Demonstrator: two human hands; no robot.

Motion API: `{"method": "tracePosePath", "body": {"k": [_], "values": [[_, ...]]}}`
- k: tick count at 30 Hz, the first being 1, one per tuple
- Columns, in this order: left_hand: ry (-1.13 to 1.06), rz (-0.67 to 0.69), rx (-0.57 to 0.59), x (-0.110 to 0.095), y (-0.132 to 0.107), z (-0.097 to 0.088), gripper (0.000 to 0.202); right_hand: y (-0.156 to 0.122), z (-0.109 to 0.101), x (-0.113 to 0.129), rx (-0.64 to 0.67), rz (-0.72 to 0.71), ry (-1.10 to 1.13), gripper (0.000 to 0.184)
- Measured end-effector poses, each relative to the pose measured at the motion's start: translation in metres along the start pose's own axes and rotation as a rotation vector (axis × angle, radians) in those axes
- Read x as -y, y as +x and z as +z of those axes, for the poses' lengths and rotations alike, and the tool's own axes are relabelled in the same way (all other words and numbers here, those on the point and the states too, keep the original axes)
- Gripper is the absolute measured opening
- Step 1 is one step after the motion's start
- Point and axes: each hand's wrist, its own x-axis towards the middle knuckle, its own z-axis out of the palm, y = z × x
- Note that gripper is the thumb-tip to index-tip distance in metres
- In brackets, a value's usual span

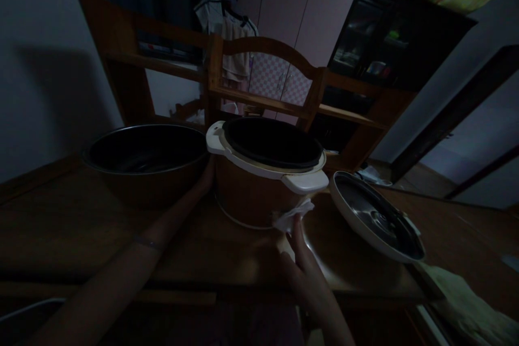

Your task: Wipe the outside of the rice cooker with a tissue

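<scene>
An electric cooker body with white handles and a dark round opening stands upright on the wooden desk. My right hand presses a crumpled white tissue or thin cloth against the cooker's lower front, below the right handle. On the opposite side, my left hand reaches to the cooker's left wall under the other handle; its fingers are hidden there. Left of that hand sits a wide dark pot. The cooker's lid, pale-rimmed with a dark inner face, lies tilted to the right.
A wooden shelf back rises behind the cooker. At the lower right lies a pale cloth or bag. The desk's front edge runs close before me. A white wall stands at the left. The room is dim.
</scene>
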Motion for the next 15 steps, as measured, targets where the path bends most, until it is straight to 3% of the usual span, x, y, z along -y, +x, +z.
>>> {"method": "tracePosePath", "body": {"k": [9,15], "values": [[0.002,0.005,-0.018,-0.012,-0.007,0.005,0.051,-0.016,0.027,0.002,0.008,-0.001,-0.026,0.082],[0.054,0.026,-0.039,0.0,-0.001,-0.006,0.048,-0.022,0.047,0.003,-0.003,0.047,0.039,0.082]]}}
